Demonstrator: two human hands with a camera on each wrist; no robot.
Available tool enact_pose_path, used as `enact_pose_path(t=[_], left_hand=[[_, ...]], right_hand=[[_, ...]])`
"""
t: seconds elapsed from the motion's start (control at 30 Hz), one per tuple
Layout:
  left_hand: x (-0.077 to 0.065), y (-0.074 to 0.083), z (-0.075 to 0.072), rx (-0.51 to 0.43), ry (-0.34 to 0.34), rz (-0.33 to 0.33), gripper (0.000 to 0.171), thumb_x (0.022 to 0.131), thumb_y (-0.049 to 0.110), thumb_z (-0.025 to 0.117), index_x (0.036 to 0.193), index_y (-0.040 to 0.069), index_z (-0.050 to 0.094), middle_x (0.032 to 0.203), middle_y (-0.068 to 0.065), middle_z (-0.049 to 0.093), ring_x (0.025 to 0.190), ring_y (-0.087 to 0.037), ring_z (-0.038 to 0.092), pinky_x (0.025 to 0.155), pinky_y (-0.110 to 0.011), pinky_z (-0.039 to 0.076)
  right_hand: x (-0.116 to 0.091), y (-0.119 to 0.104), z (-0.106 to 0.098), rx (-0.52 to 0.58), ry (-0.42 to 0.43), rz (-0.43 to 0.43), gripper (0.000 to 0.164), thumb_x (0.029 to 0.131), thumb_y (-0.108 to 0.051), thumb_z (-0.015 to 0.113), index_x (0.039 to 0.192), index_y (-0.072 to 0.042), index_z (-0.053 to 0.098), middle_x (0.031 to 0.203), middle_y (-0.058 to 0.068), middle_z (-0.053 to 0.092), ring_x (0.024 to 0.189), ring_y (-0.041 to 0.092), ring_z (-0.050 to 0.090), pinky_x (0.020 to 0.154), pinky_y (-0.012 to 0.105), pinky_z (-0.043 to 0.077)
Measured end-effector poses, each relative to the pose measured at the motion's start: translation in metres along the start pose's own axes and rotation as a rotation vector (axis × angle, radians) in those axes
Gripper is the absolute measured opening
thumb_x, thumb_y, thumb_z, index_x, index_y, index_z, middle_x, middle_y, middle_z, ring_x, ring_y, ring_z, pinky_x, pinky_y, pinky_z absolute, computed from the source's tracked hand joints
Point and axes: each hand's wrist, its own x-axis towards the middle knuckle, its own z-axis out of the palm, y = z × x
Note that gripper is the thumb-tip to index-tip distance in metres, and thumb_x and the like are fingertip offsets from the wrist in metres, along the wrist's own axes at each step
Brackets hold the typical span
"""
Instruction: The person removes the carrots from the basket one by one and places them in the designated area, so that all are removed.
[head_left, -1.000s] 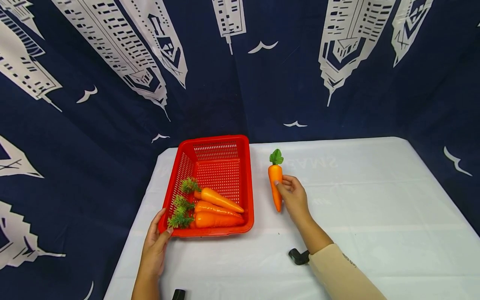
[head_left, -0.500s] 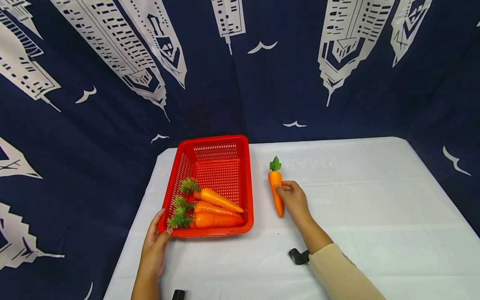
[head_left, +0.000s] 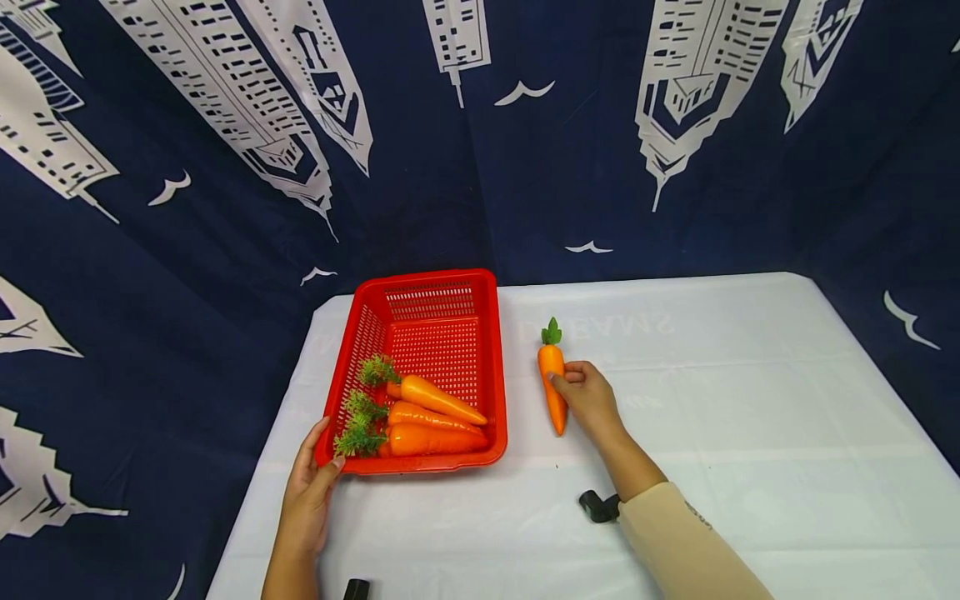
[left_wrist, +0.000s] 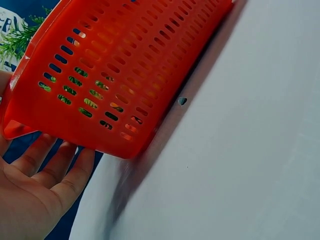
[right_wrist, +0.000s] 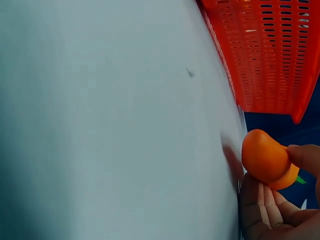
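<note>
My right hand (head_left: 590, 400) pinches an orange carrot (head_left: 552, 371) with smooth green leaves between thumb and fingers, to the right of the red plastic basket (head_left: 501, 375). In the right wrist view the carrot (right_wrist: 265, 156) points its tip at the camera, a shadow on the table beside it. My left hand (head_left: 306, 492) grips the basket's near left corner, thumb over the rim. From the left wrist, the fingers (left_wrist: 70, 180) show against the outside of the basket wall (left_wrist: 100, 75). Several carrots (head_left: 435, 437) with bushy green tops lie inside the basket's near half.
A white cloth covers the table (head_left: 750, 400). Behind it hangs a navy cloth (head_left: 525, 183) printed with white buildings and birds. A black device (head_left: 597, 506) shows by the right sleeve, and another black piece (head_left: 357, 589) at the bottom edge.
Over the second, my right hand has drawn the carrot slightly towards me; it has hardly moved in the last half second. The left hand and basket stay put.
</note>
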Motion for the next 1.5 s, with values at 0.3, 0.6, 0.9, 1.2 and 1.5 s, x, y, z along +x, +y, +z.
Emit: enact_pose_path(t=[0.3, 0.6, 0.9, 1.2, 1.5], left_hand=[[-0.0004, 0.0011, -0.0007, -0.005, -0.014, 0.007, 0.063, 0.102, 0.007, 0.052, 0.158, 0.026, 0.031, 0.167, 0.002, 0.017, 0.142, -0.01, 0.033, 0.101, -0.009, 0.044], [-0.001, 0.001, -0.0002, 0.001, -0.014, -0.001, 0.063, 0.102, 0.008, 0.053, 0.158, 0.026, 0.031, 0.167, 0.002, 0.016, 0.143, -0.011, 0.031, 0.1, -0.009, 0.043], [-0.0012, -0.0002, -0.0005, 0.006, -0.005, -0.004, 0.062, 0.102, 0.009, 0.054, 0.158, 0.027, 0.032, 0.167, 0.0, 0.017, 0.141, -0.009, 0.034, 0.1, -0.009, 0.043], [-0.0011, 0.0004, -0.0004, -0.004, -0.009, 0.004, 0.063, 0.102, 0.008, 0.054, 0.158, 0.026, 0.032, 0.167, 0.001, 0.018, 0.141, -0.01, 0.034, 0.1, -0.009, 0.043], [-0.0008, -0.0011, -0.0013, 0.004, -0.013, 0.015, 0.063, 0.102, 0.009, 0.054, 0.158, 0.026, 0.031, 0.167, 0.0, 0.017, 0.141, -0.009, 0.034, 0.101, -0.009, 0.043]], right_hand=[[0.0026, -0.0012, -0.001, -0.1, -0.015, 0.021, 0.048, 0.095, -0.037, 0.064, 0.128, -0.002, 0.057, 0.116, 0.017, 0.064, 0.1, 0.029, 0.062, 0.081, 0.03, 0.052], [0.0053, 0.0026, -0.0009, -0.157, -0.026, 0.01, 0.046, 0.096, -0.034, 0.063, 0.127, 0.0, 0.057, 0.115, 0.018, 0.064, 0.098, 0.028, 0.062, 0.082, 0.034, 0.053], [0.0066, 0.0037, -0.0014, -0.188, -0.027, 0.0, 0.048, 0.096, -0.035, 0.064, 0.128, -0.001, 0.057, 0.112, 0.017, 0.064, 0.093, 0.027, 0.06, 0.075, 0.028, 0.048], [0.0054, 0.0016, -0.0038, -0.168, -0.024, -0.003, 0.052, 0.096, -0.036, 0.064, 0.133, 0.0, 0.055, 0.118, 0.018, 0.065, 0.103, 0.031, 0.061, 0.088, 0.038, 0.05], [0.0029, -0.0012, -0.0077, -0.133, -0.017, 0.007, 0.054, 0.096, -0.038, 0.063, 0.135, -0.002, 0.055, 0.119, 0.017, 0.065, 0.107, 0.031, 0.062, 0.086, 0.034, 0.048]])
